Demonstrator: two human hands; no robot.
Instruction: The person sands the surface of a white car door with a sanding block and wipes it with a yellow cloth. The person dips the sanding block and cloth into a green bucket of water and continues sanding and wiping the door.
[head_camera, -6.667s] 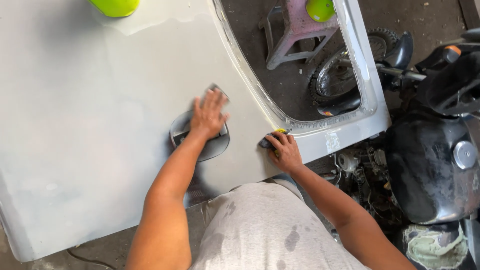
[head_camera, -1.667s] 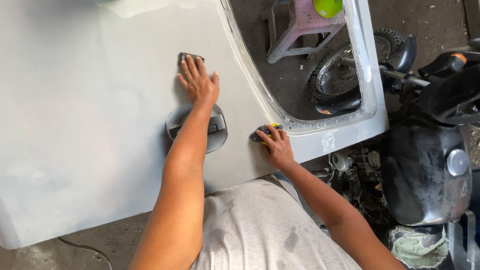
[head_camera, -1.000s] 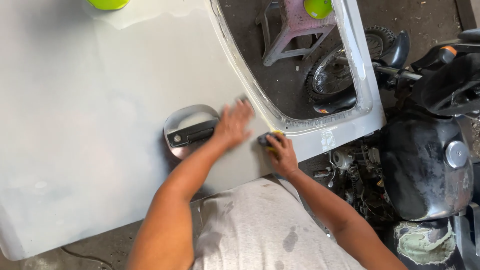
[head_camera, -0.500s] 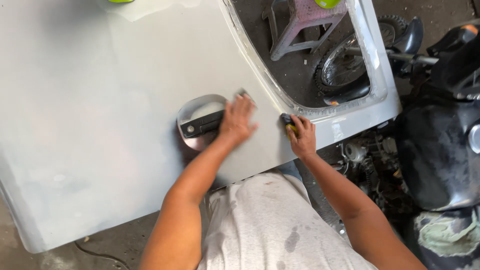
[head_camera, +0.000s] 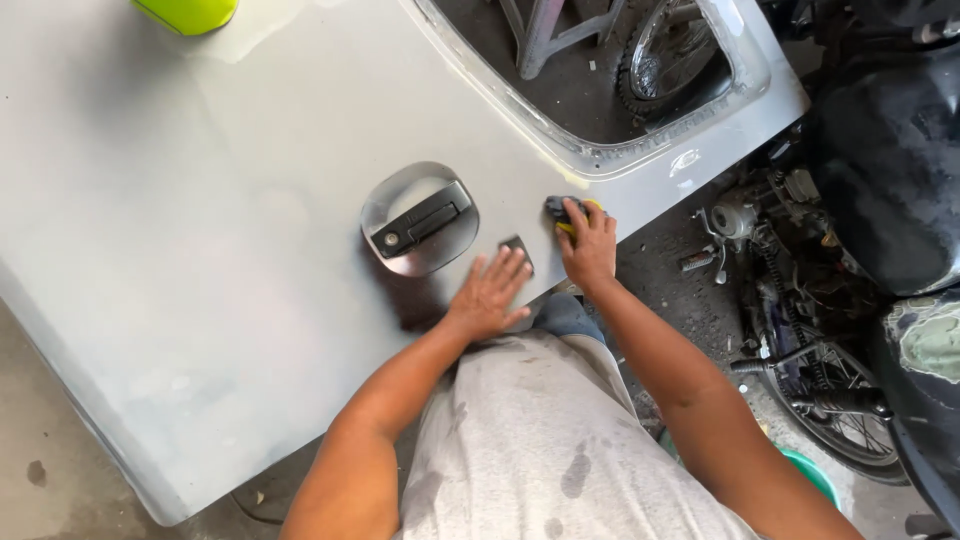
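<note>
- We had our left hand lying flat on the grey door panel, fingers spread wide, close to the panel's near edge.
- Under its fingertips lay a small dark sanding pad, pressed to the panel rather than gripped.
- The pad sat just right of the round handle recess, near it but apart from it.
- In the recess lay a black door handle, tilted, its right end higher.
- Our right hand was curled on the panel just right of the left hand, near the lower corner of the window opening.
- It held a small dark block with a yellow part, the fingers closed over it; the block touched the panel just below the window frame.
- The two hands were near each other but not touching.
- The panel lay tilted across our view, its near edge against our grey shirt.
- A lime-green thing stood at the panel's far edge, cut off by the frame.
- Through the window opening we could see a spoked wheel and part of a stool on the floor.
- A motorbike stood beyond the panel's right edge, well apart from both hands.
</note>
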